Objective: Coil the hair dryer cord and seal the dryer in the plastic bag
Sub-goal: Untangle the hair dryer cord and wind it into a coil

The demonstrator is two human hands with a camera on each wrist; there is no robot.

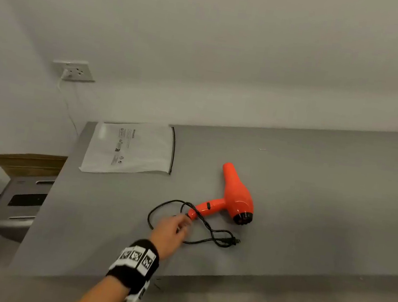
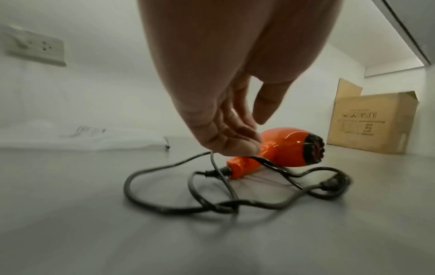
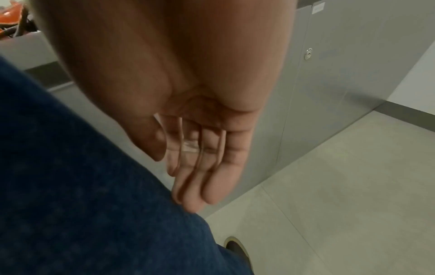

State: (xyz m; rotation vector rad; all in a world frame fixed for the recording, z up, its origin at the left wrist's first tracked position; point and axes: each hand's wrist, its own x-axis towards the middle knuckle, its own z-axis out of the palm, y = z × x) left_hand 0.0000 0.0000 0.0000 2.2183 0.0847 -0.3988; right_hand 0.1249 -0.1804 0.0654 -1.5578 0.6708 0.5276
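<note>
One orange hair dryer (image 1: 235, 197) lies on its side on the grey worktop (image 1: 314, 192), nozzle pointing toward the wall, handle toward the left hand (image 1: 172, 231). One black cord (image 1: 205, 224) runs from the handle end in loose tangled loops, the plug (image 1: 232, 240) lying at the near right of them. Left hand reaches in over the loops; in the left wrist view the fingers (image 2: 235, 137) are bent at the cord by the handle end, thumb apart, but whether they have hold of it I cannot tell. One flat plastic bag (image 1: 129, 147) lies well apart at the far left corner, black strip along one edge, printed text too small to read. Right hand (image 3: 188, 148) hangs beside blue trousers (image 3: 70, 176), fingers straight, holding nothing. One cardboard box (image 2: 372, 122) with unreadable markings. One wall socket (image 1: 75, 70), white plug in it.
</note>
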